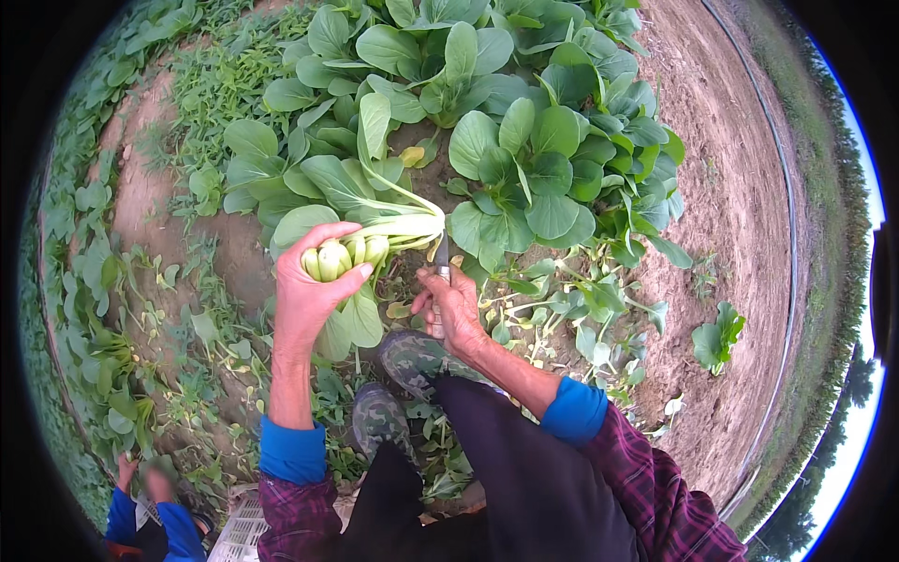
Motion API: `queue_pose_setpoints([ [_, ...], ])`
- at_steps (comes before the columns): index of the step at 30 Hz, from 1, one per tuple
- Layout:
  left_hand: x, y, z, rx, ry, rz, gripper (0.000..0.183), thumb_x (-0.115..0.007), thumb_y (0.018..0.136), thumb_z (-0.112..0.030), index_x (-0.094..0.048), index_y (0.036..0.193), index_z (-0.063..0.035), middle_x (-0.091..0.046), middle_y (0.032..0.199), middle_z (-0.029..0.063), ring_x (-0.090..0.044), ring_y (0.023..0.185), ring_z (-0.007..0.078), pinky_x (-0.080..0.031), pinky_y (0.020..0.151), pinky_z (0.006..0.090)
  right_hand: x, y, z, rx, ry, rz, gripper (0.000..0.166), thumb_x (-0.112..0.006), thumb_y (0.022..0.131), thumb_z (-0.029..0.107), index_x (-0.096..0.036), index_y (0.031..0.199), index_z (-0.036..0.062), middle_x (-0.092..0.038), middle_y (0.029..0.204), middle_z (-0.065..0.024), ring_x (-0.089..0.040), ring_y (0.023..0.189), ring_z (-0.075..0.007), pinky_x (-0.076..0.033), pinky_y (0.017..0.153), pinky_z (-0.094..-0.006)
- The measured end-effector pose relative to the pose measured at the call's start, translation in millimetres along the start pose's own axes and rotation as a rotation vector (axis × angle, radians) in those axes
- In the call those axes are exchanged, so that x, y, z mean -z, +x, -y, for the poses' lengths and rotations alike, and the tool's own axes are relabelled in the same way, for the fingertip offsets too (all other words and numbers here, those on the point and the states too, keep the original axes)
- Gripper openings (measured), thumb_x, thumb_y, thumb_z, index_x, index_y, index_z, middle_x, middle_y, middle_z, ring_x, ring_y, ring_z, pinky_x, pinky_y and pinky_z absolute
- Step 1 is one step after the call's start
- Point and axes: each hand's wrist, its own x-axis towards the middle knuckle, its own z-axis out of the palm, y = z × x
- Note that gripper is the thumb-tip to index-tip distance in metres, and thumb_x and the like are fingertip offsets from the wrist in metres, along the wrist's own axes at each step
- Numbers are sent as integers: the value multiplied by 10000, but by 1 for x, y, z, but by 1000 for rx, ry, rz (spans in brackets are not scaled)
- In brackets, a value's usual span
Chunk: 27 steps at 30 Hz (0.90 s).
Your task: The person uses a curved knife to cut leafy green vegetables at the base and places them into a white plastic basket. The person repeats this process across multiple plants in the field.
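Note:
My left hand [305, 291] is closed around several bok choy heads [333, 261], their pale, rounded bases bunched between thumb and fingers. Another bok choy [414, 225] lies sideways just past the fingertips, its white base to the right and a leaf raised upward. Low at its base, my right hand [453, 305] grips a knife by the handle. The knife blade [442, 251] points away from me and sits at the base end, seemingly touching it. A rooted bok choy plant [527, 168] grows just beyond the blade, to the right.
More bok choy [435, 63] fills the row ahead. Trimmed leaves [590, 302] litter the soil at right, near a loose leafy piece [716, 337]. A hose [783, 161] runs along the right. My camouflage shoes [414, 362] are below. Behind left are a white plastic crate [242, 523] and another person's blue sleeve [179, 530].

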Motion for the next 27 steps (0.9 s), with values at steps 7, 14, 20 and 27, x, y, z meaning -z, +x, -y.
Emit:
queue_pose_setpoints([
  [7, 18, -50, 4, -52, 29, -60, 455, -788, 709, 12, -675, 1149, -20, -670, 1017, 16, -605, 919, 84, -493, 823, 239, -25, -36, 50, 179, 166, -27, 316, -651, 941, 356, -547, 958, 59, -630, 734, -72, -465, 404, -97, -405, 347, -254],
  [14, 31, -75, 4, 40, 6, -23, 588, -786, 703, 40, -629, 1263, -41, -677, 1029, 37, -599, 929, 88, -491, 845, 252, -35, -33, 58, -50, 208, 117, 177, -701, 904, 178, -552, 861, 94, -541, 649, 3, -488, 432, -94, -399, 345, -259],
  [20, 31, -94, -7, 75, 35, -31, 683, -804, 662, 11, -609, 1314, -42, -681, 1119, 75, -622, 950, 128, -496, 881, 294, -32, -22, 47, 137, 108, 115, 146, -686, 903, 107, -542, 916, 88, -536, 652, 23, -492, 435, -65, -369, 355, -230],
  [27, 26, -78, -21, -331, 496, 101, 631, -781, 626, -1, -631, 1238, -13, -630, 1272, 141, -600, 1021, 310, -482, 924, 387, -45, -38, 46, 239, -266, 376, 147, -662, 933, 134, -537, 953, 60, -512, 606, 42, -475, 436, -34, -344, 375, -205],
])
